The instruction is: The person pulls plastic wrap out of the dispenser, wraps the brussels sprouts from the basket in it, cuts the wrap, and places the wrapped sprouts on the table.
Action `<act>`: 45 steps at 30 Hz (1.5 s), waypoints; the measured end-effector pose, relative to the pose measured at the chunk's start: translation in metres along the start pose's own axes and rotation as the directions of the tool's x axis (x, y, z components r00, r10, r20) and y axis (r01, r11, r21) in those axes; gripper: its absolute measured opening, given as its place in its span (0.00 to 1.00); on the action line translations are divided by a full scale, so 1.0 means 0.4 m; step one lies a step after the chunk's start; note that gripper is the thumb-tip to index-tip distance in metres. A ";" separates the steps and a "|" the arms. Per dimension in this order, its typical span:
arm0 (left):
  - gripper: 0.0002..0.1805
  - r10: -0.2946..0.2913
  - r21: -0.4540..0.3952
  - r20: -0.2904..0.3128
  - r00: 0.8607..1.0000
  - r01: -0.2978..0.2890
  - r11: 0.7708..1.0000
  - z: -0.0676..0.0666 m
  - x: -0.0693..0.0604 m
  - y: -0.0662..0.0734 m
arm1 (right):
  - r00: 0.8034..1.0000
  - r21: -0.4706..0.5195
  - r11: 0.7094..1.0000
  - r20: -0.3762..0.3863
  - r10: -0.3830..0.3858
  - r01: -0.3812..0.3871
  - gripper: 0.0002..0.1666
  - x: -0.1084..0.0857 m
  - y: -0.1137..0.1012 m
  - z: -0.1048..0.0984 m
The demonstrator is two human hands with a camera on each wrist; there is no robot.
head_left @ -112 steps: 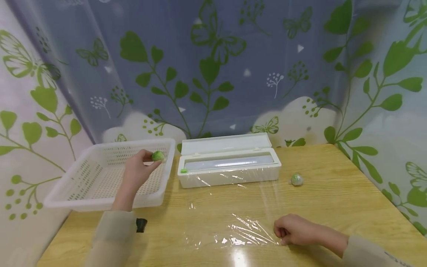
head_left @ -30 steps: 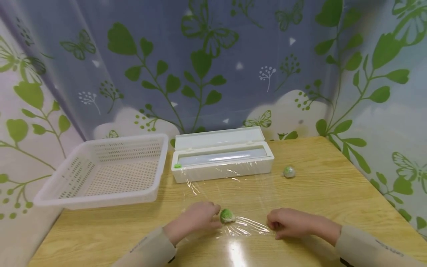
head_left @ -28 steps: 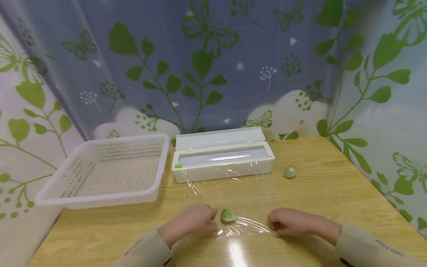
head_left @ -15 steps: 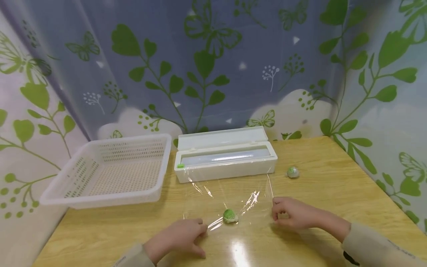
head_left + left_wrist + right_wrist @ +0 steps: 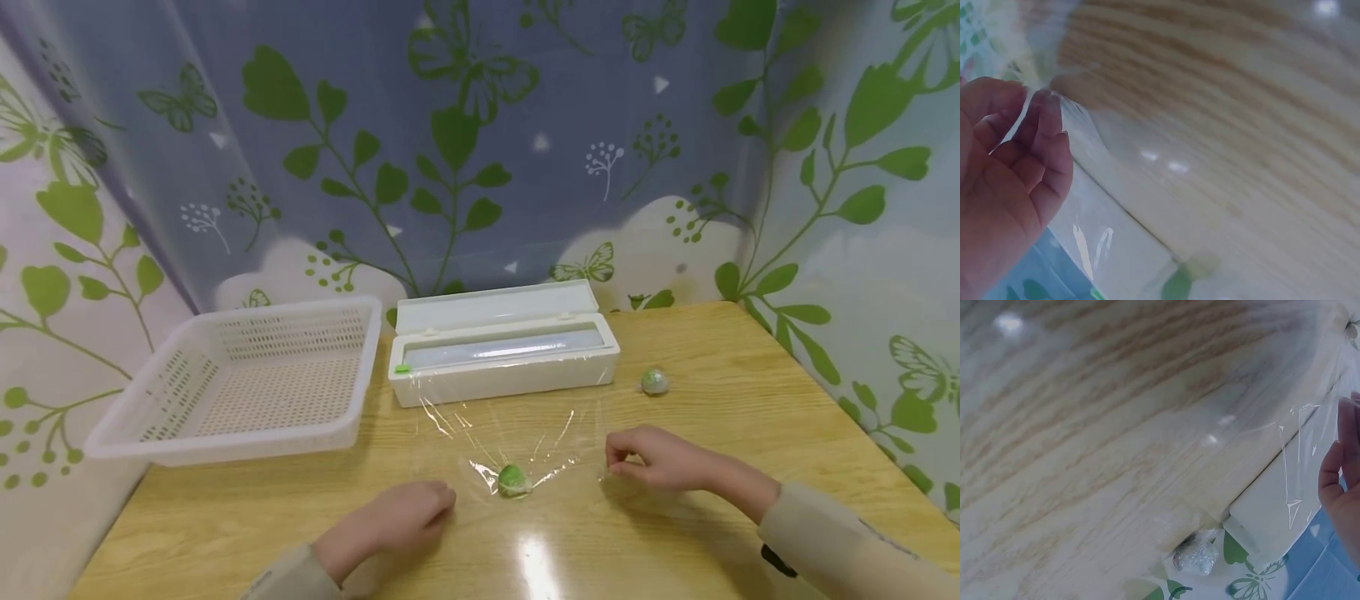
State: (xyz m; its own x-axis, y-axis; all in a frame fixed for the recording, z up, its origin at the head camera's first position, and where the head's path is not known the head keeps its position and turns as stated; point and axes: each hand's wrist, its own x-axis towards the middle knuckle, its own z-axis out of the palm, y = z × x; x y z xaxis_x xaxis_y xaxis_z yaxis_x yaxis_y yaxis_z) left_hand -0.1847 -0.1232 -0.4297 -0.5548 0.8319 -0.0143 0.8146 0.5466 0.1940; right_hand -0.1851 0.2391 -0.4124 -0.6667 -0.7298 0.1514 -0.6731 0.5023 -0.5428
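Observation:
A Brussels sprout (image 5: pixel 513 481) rests on a sheet of clear cling film (image 5: pixel 480 446), which runs forward from a white dispenser box (image 5: pixel 506 372). My left hand (image 5: pixel 393 523) is at the film's near left corner, and the left wrist view shows its fingertips pinching the film. At the right edge, my right hand (image 5: pixel 660 458) pinches the film between thumb and fingers. Creases spread from the sprout toward the box. In the right wrist view most of the right hand (image 5: pixel 1344 462) lies beyond the frame edge.
A white perforated basket (image 5: pixel 352 421) stands at the left of the wooden table (image 5: pixel 720 375). A film-wrapped sprout (image 5: pixel 654 382) lies right of the box, whose lid (image 5: pixel 495 306) is raised. Patterned curtain (image 5: pixel 337 125) hangs behind.
The left hand has brought the sprout from above the basket onto the film, let it go and moved left to the film's corner. The right hand has shifted slightly away from me, holding the film.

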 end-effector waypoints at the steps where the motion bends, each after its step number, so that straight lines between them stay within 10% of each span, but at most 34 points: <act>1: 0.10 -0.004 -0.024 -0.009 1.000 0.004 1.000 0.001 0.002 -0.007 | 1.000 0.004 1.000 0.000 0.014 -0.014 0.07 0.000 0.002 0.000; 14: 0.09 -0.098 -0.197 -0.120 0.988 0.073 0.978 -0.016 0.030 -0.061 | 0.997 -0.025 0.998 -0.025 -0.066 0.066 0.19 0.026 0.047 0.001; 24: 0.05 -0.152 -0.314 -0.089 0.984 0.117 0.942 -0.027 0.047 -0.108 | 0.990 0.016 0.990 -0.018 0.138 -0.138 0.04 0.040 0.074 -0.012; 32: 0.07 -0.186 -0.378 -0.099 0.978 0.136 0.916 -0.027 0.042 -0.136 | 0.990 0.032 0.990 -0.002 0.139 -0.139 0.08 0.046 0.088 -0.019; 45: 0.04 -0.158 -0.474 -0.047 0.986 0.117 0.873 -0.031 0.017 -0.148 | 0.986 0.329 0.931 -0.009 0.168 -0.155 0.15 0.042 0.120 -0.023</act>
State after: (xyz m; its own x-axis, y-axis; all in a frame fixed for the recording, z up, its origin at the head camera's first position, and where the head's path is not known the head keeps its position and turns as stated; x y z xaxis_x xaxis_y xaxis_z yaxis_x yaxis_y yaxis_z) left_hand -0.2390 -0.1510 -0.4292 -0.6839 0.7296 0.0014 0.5660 0.5292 0.6321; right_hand -0.2315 0.2550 -0.4282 -0.7731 -0.6309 0.0660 -0.4180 0.4285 -0.8010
